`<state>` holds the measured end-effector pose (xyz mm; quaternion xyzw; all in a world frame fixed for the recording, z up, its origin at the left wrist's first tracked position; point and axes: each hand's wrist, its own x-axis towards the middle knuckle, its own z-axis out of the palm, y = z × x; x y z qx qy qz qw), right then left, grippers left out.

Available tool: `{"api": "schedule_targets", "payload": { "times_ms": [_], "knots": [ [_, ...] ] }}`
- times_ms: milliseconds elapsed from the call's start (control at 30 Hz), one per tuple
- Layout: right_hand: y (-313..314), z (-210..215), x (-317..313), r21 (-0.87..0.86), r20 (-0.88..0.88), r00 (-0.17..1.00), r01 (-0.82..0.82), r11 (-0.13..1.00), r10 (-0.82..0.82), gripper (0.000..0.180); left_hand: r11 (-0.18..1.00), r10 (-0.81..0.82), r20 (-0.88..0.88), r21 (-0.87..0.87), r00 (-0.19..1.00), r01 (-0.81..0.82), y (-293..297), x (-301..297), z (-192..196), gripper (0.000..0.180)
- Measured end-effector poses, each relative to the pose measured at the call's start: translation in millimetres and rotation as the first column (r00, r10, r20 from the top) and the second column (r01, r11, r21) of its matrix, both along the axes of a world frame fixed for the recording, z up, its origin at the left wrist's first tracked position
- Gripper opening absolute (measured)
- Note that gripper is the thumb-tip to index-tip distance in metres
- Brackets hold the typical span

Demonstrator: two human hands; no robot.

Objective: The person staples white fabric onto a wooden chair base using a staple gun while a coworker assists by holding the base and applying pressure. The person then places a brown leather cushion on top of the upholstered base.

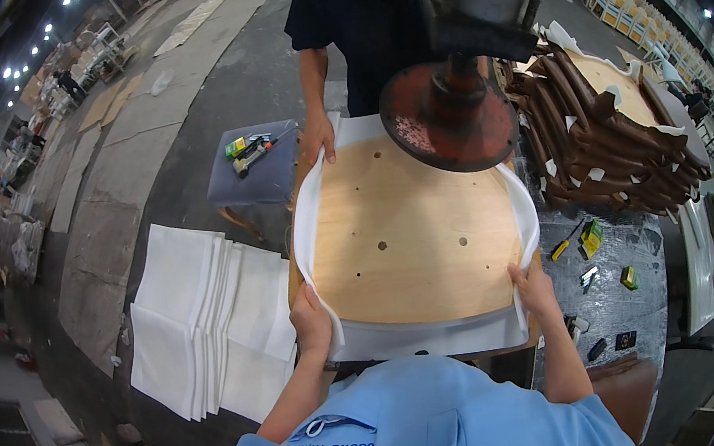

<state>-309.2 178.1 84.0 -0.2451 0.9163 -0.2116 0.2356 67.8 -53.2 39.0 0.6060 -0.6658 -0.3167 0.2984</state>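
Grey floor [206, 117], layered soft white sheets [181, 316]; left hand [311, 322] and right hand [536, 290] grasp white padding [310, 206] edging a smooth, curved wooden panel [413, 207] between them, a round reddish plate [408, 132] above; rightward, shiny dark worktop [635, 235], wrinkled brown pile [595, 127].

On the left, a blue-grey padded stool [232, 187] carries a green-and-yellow carton [235, 148] and a hand tool [254, 154], with overlapping white sheets [186, 320] lying nearer. On the right, a pile of brown upholstery pieces [587, 137] rises beyond a dark worktable top [640, 317] scattered with a yellow-handled tool [561, 249] and small green-and-yellow boxes [591, 241]. Rows of chairs [615, 2] line the far right.
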Motion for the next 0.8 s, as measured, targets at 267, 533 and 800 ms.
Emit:
{"api": "schedule_targets", "payload": {
  "times_ms": [267, 533, 800],
  "knots": [
    [4.6, -1.4, 5.3, 0.08, -0.031, 0.999, 0.022, 0.997, -0.019, 0.077, 0.948, -0.135, 0.201, -0.26, 0.97, 0.186, 17.3, 20.5, -7.9, 0.031],
    [7.3, -13.9, 1.2, -0.014, 0.002, 1.0, -0.016, 1.0, 0.016, 0.088, 0.704, 0.511, -0.312, 0.687, 0.801, -0.181, 87.2, 80.8, -23.6, 0.03],
    [12.8, -14.0, -1.1, -0.049, 0.024, 0.998, -0.058, 0.997, 0.059, 0.087, 0.296, 0.671, -0.528, 0.834, 0.52, 0.466, 127.1, 17.4, -35.7, 0.027]
  ]
}}
